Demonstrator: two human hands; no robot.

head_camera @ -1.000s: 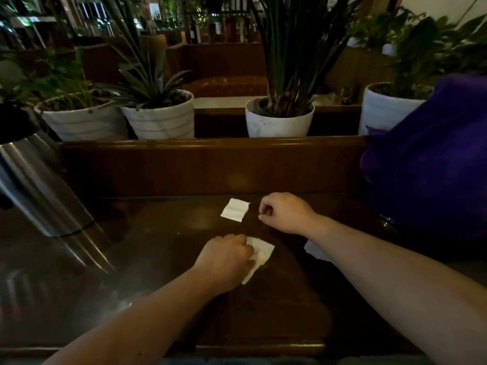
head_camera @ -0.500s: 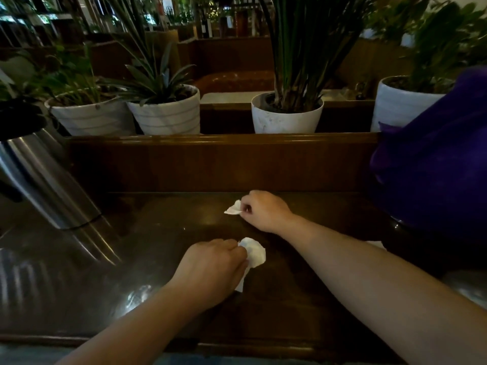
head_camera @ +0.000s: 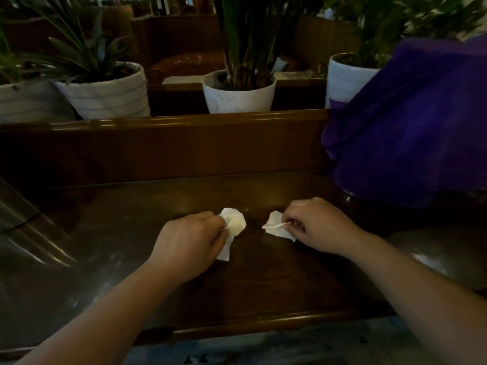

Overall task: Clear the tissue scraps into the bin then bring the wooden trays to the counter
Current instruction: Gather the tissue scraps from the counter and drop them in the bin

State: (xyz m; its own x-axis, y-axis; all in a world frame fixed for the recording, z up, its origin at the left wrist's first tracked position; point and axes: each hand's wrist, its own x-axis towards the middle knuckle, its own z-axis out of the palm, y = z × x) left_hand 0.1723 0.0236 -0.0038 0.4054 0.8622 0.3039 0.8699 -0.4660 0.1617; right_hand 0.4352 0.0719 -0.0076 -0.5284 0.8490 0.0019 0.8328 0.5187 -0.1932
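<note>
Dark glossy wooden tabletop [head_camera: 263,285] fills the foreground. Crumpled tissue scrap [head_camera: 235,224] is gripped in left hand [head_camera: 188,242]; flatter tissue scrap [head_camera: 275,227] is pinched by right hand [head_camera: 320,227]. Purple cloth [head_camera: 411,122] at right; white plant pots [head_camera: 238,94] behind wooden ledge [head_camera: 163,122].

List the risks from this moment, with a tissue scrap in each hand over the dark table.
1. The right hand pinches its tissue scrap only by an edge, so it may slip or tear on the way to the bin.
2. The scrap in the left hand hangs partly outside the fist, so a piece could drop back onto the wooden table.
3. The purple cloth sits close beside the right arm; a wide swing might snag it.
</note>
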